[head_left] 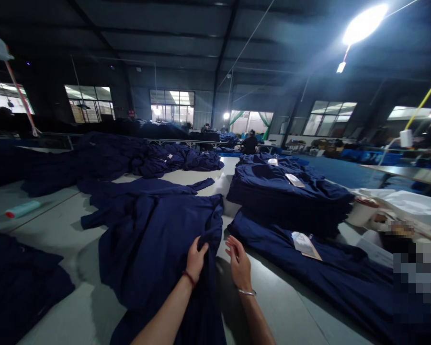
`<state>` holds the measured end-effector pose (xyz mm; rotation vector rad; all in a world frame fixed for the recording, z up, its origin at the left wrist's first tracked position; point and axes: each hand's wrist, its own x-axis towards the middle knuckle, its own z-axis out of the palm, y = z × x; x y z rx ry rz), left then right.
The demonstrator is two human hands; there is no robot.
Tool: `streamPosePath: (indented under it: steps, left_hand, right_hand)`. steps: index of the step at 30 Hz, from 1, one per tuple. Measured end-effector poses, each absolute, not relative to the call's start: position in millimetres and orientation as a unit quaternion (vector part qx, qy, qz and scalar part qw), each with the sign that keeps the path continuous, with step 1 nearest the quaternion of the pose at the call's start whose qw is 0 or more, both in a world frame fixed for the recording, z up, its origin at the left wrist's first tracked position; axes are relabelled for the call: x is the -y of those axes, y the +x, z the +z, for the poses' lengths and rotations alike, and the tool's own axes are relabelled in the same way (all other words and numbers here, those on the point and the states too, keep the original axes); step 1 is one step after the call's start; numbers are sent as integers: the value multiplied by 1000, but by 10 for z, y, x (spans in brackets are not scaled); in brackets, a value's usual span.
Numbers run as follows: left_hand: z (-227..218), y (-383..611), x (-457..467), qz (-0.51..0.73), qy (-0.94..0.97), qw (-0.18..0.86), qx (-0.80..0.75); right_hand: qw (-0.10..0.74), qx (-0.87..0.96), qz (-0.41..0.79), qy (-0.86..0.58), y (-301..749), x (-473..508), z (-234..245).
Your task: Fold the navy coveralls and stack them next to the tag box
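A navy blue garment (154,239) lies spread on the pale table (266,292) in front of me. My left hand (196,261) pinches its right edge, thumb on top, with some of the fingers hidden by the cloth. Just to the right, my right hand (239,261) hovers over the table with fingers apart, holding nothing and not touching the garment. Beyond it lies a folded navy garment (273,244) carrying a paper tag (305,245). Behind that rises a thick stack of folded navy garments (287,201), also with tags on top.
Loose navy garments (158,155) are heaped at the back left, and another navy garment (21,282) lies at the near left. A teal roll (22,209) rests on the table. White containers (361,213) stand at the right. A person (250,143) is farther back.
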<state>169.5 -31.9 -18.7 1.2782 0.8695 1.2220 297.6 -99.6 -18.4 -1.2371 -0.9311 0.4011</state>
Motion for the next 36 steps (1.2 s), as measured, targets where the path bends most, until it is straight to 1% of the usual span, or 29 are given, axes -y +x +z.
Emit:
streamPosePath:
  steps: [3, 6, 11, 16, 19, 22, 25, 27, 29, 31, 32, 34, 36]
  left_hand:
    - [-191, 1643, 285, 525, 445, 651, -321]
    - [-158, 1632, 307, 512, 384, 710, -294]
    - [-102, 1631, 343, 494, 354, 739, -290]
    - [-126, 1619, 330, 490, 380, 729, -291]
    - [-154, 1615, 313, 501, 398, 701, -315]
    - [-144, 1623, 315, 516, 454, 650, -325]
    - [-94, 1636, 360, 518, 548, 586, -297]
    - [-57, 1642, 413, 494, 621, 548, -264]
    - [-32, 1646, 474, 454, 692, 515, -226]
    - [-21, 1651, 530, 407, 757, 472, -197]
    - [-20, 1656, 554, 383, 787, 445, -191]
    - [-21, 1676, 597, 336, 837, 384, -196]
    - [-24, 1710, 637, 302, 868, 334, -210]
  right_hand:
    - [638, 469, 164, -589, 2955, 975, -252]
    - [593, 538, 149, -581, 2903, 943, -294]
    - [558, 579, 134, -579, 2849, 863, -360]
    - [560, 520, 116, -635, 2777, 771, -281]
    - [565, 472, 130, -664, 2771, 727, -201]
    - [575, 424, 156, -683, 2867, 699, -123]
    - [627, 350, 172, -674, 3055, 701, 27]
    - [656, 329, 122, -668, 3187, 726, 202]
    - [639, 360, 13, -679, 3275, 762, 428]
    - [618, 417, -92, -660, 3287, 794, 672]
    - [602, 456, -125, -644, 3261, 803, 786]
    - [557, 537, -153, -615, 3150, 802, 968]
    - [482, 638, -136, -584, 2988, 789, 1058]
